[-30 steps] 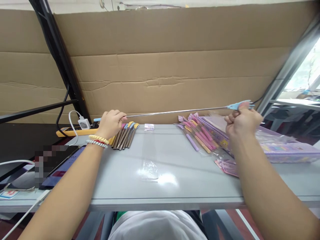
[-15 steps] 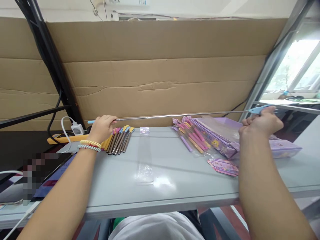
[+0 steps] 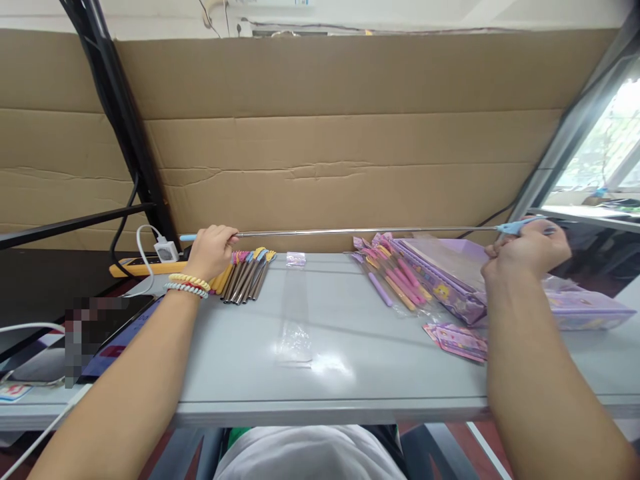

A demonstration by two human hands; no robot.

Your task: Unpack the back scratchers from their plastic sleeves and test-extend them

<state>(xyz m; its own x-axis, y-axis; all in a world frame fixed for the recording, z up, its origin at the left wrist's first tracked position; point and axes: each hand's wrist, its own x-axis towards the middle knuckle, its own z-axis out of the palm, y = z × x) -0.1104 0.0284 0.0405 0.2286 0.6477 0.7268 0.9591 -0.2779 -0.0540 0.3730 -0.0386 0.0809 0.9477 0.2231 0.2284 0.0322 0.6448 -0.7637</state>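
Observation:
A long thin metal telescopic rod (image 3: 350, 231) with light-blue ends is stretched sideways above the table. My left hand (image 3: 213, 253), with bracelets at the wrist, is closed around it near its left end. At the other end my right hand (image 3: 530, 247) grips the rod by its light-blue part. Below my left hand lies a row of short metal rods (image 3: 245, 280) with coloured tips, partly covered by the hand. An empty-looking clear plastic sleeve (image 3: 296, 313) lies flat in the middle. Wrapped pink, purple and yellow rods (image 3: 393, 273) rest to its right.
Purple printed boxes (image 3: 445, 280) and a pack of pink-purple cards (image 3: 459, 341) lie at the right. On the left are a yellow power strip (image 3: 145, 268) with a white charger (image 3: 166, 250), cables and a dark device (image 3: 120, 323). Cardboard (image 3: 340, 147) stands behind the table (image 3: 235, 373).
The view has shifted slightly, so most things appear a little further right. Both hands still hold the rod stretched out, with hardly any movement of their own.

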